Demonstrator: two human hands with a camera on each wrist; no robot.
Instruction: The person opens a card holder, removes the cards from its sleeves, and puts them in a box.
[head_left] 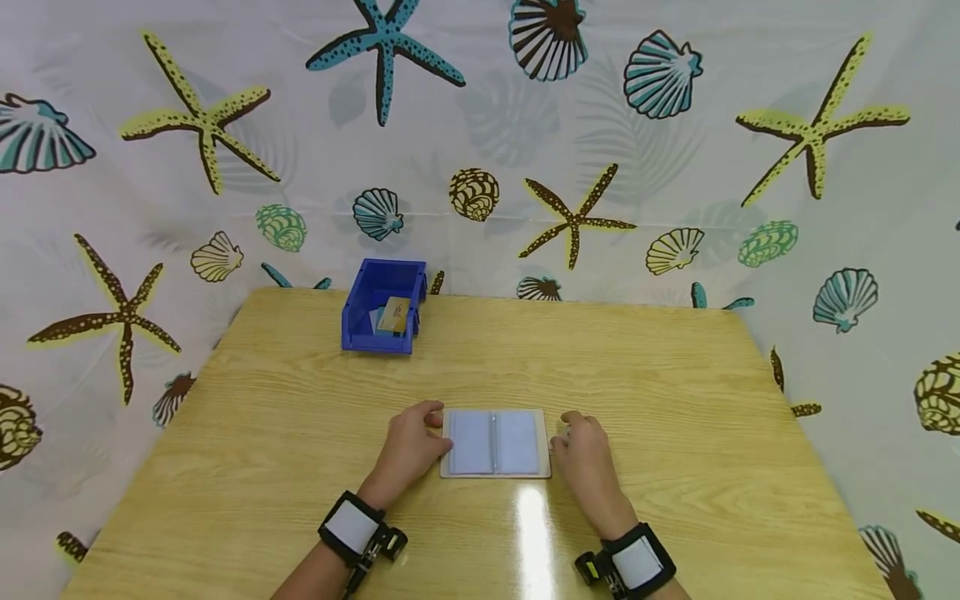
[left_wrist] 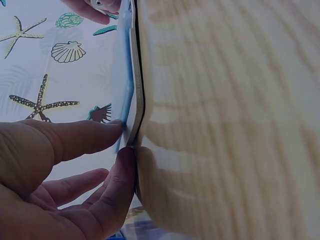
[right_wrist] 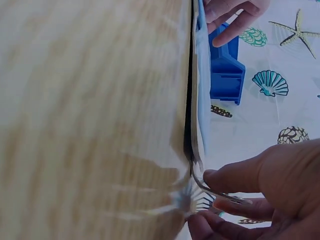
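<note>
An opened card album (head_left: 516, 443) with a cream cover, pale sleeves and a middle seam lies flat on the wooden table (head_left: 675, 375). My left hand (head_left: 411, 440) pinches the album's left edge between thumb (left_wrist: 95, 137) and forefinger. At the opposite edge, my right hand (head_left: 587, 458) holds a thin curved strap (right_wrist: 220, 194) that sticks out from the cover (right_wrist: 196, 125), the thumb above it and the fingers below. What the sleeves contain cannot be made out.
Toward the back left of the table stands a blue open-front bin (head_left: 384, 304) with several card-like pieces (head_left: 393, 315) inside. Behind the table hangs a white cloth (head_left: 480, 142) printed with starfish and shells.
</note>
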